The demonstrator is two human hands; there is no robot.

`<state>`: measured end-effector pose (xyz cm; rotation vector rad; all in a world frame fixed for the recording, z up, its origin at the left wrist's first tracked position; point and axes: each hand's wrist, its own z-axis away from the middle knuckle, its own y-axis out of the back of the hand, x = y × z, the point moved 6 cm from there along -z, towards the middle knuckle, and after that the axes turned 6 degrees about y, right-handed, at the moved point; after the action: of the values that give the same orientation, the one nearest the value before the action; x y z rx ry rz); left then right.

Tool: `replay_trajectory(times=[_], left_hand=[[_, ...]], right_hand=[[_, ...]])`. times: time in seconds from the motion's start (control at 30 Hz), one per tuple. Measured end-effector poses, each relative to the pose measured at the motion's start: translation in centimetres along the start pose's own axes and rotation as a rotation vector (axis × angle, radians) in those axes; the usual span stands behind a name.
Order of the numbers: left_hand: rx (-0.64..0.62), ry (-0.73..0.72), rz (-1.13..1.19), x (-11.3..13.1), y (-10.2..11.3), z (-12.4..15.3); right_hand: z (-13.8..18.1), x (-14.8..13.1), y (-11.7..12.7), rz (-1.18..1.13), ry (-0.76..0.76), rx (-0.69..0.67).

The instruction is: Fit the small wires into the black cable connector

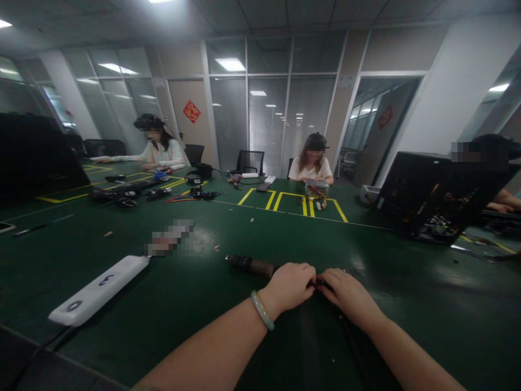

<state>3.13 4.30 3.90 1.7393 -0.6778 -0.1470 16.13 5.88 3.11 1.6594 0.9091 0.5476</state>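
A dark, cylindrical electric screwdriver [254, 266] lies on the green table, its narrow metal tip toward the left. My left hand [291, 282], with a pale bangle at the wrist, is closed over its rear end. Close beside it, my right hand [345, 293] has its fingers bent round a dark piece at the same end, apparently the cord; the fingers hide most of it. A black cord [345, 331] runs from under my right hand toward the near edge. Both sets of fingertips almost touch.
A white power strip [101, 288] lies to the left. Farther back are dark cables and parts [195, 194], and a power supply unit [316, 188] before a seated person. A black computer case [423, 198] stands at the right. Other people sit at left and right.
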Motion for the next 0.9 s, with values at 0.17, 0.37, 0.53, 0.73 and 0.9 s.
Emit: replay_trajectory(times=[0.17, 0.37, 0.53, 0.73, 0.9], left_hand=[[0.020, 0.025, 0.000, -0.2, -0.2, -0.1], [0.022, 0.024, -0.003, -0.2, -0.3, -0.1], [0.019, 0.019, 0.010, -0.1, -0.2, -0.1], [0.008, 0.000, 0.030, -0.1, -0.2, -0.1], [-0.016, -0.021, 0.031, 0.0, -0.3, -0.1]], right_hand=[[0.6, 0.7, -0.4, -0.039, -0.099, 0.017], [0.8, -0.2, -0.1, 0.095, 0.077, 0.087], [1.0, -0.7, 0.6, 0.147, 0.130, 0.166], [1.0, -1.1, 0.6, 0.158, 0.127, 0.124], [0.8, -1.0, 0.4, 0.189, 0.067, 0.044]])
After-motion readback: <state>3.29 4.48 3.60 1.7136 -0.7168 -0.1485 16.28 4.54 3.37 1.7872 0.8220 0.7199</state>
